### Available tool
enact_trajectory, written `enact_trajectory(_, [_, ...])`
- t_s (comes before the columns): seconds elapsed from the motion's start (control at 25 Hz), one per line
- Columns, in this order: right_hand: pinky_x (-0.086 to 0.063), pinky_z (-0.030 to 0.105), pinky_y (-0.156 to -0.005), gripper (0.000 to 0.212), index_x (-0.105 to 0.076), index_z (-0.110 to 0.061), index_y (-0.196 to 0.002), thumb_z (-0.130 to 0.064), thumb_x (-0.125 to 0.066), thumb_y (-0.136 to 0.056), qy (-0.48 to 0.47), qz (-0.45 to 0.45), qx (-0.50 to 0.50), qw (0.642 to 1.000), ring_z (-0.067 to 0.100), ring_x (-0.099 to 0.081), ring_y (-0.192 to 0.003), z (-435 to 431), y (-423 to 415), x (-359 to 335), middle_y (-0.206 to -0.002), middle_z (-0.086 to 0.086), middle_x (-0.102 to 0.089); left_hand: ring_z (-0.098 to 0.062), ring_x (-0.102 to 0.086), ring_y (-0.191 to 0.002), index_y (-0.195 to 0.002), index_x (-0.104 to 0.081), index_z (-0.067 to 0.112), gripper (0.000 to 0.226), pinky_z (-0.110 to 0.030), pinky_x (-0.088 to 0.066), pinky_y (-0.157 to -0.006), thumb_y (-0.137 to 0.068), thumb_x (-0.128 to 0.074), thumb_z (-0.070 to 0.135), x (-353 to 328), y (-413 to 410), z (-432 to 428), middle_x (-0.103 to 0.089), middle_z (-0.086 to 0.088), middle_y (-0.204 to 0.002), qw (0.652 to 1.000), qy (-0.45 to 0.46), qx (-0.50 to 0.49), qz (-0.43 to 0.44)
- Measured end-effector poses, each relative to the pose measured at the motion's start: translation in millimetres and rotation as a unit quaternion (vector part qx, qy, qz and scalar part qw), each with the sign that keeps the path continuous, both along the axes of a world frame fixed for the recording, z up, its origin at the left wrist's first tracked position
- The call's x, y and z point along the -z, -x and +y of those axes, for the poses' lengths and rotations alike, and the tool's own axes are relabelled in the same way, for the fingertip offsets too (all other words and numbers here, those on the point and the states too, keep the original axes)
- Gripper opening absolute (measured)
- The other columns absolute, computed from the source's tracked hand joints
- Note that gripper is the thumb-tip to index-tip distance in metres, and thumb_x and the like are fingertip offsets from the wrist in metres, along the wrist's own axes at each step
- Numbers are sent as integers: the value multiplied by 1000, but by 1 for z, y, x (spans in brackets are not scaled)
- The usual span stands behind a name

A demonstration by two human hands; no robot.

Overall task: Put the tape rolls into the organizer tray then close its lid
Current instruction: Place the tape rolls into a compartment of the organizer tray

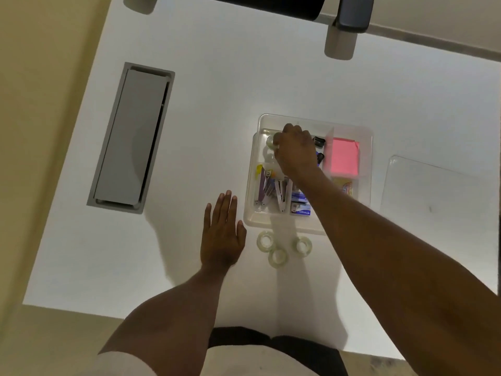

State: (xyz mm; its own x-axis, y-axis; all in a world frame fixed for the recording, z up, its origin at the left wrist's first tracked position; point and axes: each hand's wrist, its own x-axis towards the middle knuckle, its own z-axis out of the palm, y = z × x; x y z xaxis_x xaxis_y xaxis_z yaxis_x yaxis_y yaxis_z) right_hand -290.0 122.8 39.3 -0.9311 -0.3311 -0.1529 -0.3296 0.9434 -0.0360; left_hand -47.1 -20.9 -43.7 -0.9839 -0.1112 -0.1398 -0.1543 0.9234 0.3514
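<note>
White table, a handful of things on top.

The white table (244,77) carries a clear organizer tray (364,169) right of centre, sitting flat, lid off. That clear lid (433,191) lies flat just to the tray's right. Three tape rolls (277,257) rest in a loose cluster close to the tray's near edge. The left hand (222,237) lies palm-down, fingers spread, just left of those rolls. Over on the left, a grey cable hatch (130,137) sits flush in the surface.
</note>
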Motion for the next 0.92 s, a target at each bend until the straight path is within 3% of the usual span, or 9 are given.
enact_trajectory(0.12, [-44, 37, -76, 21, -73, -9, -94, 2, -58, -84, -54, -12, -38, 998, 29, -61, -90, -6, 12, 15, -93, 10, -64, -18, -6, -165, -167, -19, 16, 65, -50, -14, -133, -107, -38, 34, 1, 0, 0, -14, -3, -177, 1000, 1, -2, -7])
enact_trajectory(0.28, [-45, 38, -81, 19, -73, -12, -100, -6, -60, -88, -51, 2, -50, 997, 27, -62, -91, -5, 16, 27, -93, 7, -67, -18, -5, -165, -167, -18, 18, 65, -51, -15, -133, -107, -36, 37, 4, 1, 1, -12, -2, -177, 1000, 3, -5, -17])
enact_trajectory(0.4, [-45, 40, -82, 17, -72, -11, -101, -9, -61, -87, 32, 16, -7, 999, 28, -61, -90, -4, 5, 20, -94, 7, -68, -19, -7, -165, -167, -18, 18, 65, -51, -15, -133, -107, -33, 38, 4, 0, 2, -13, -3, -177, 1000, 3, -4, -10])
enact_trajectory(0.52, [-45, 38, -73, 7, -67, -11, -91, -14, -60, -90, 117, 58, 22, 991, 23, -57, -76, -1, -28, 4, -83, 5, -65, -18, -6, -165, -167, -18, 17, 65, -51, -14, -133, -107, -34, 37, 2, 0, 2, -13, -3, -177, 1000, 5, -4, -6])
enact_trajectory(0.64, [-46, 35, -65, 7, -63, -13, -95, -19, -61, -94, 179, 53, 37, 982, 18, -54, -67, -2, -72, -10, -76, 2, -61, -18, -6, -165, -167, -18, 18, 64, -50, -14, -133, -108, -34, 37, 2, 1, 2, -13, -2, -177, 1000, 9, -3, -6])
enact_trajectory(0.92, [-52, 31, -67, 8, -66, -13, -99, -19, -63, -95, 274, 20, 70, 959, 16, -60, -70, 11, -167, -19, -79, 3, -67, -20, -9, -165, -166, -19, 17, 64, -52, -17, -132, -108, -29, 39, 1, -1, 0, -16, -4, -176, 1000, 2, 2, 0])
